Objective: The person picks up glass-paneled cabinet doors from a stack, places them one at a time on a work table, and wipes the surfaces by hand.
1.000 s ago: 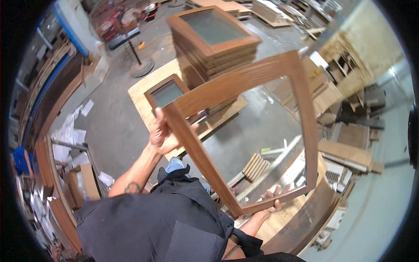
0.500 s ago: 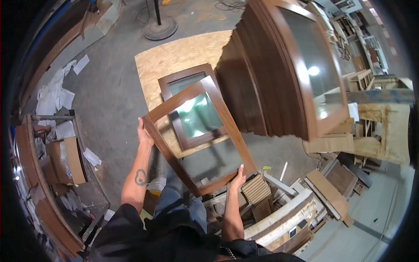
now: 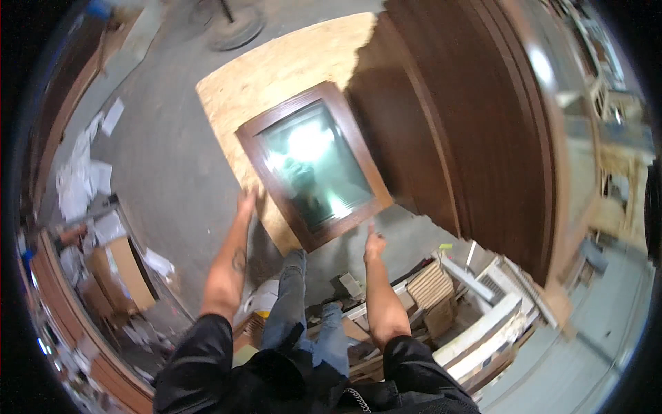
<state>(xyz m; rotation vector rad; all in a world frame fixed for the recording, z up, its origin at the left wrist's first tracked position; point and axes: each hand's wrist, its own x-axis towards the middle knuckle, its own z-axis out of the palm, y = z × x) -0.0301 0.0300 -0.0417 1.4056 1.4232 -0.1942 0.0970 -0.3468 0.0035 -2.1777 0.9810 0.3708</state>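
Glazed frame (image 3: 314,165) lies beside left hand (image 3: 248,199) and just beyond right hand (image 3: 375,243)

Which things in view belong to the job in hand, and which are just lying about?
In the job:
- framed glass panel, between left hand and right hand
- wooden board beneath it
- tall brown stack beside it, probably

Apparently lying about:
- white papers
- cardboard box
- round stand base
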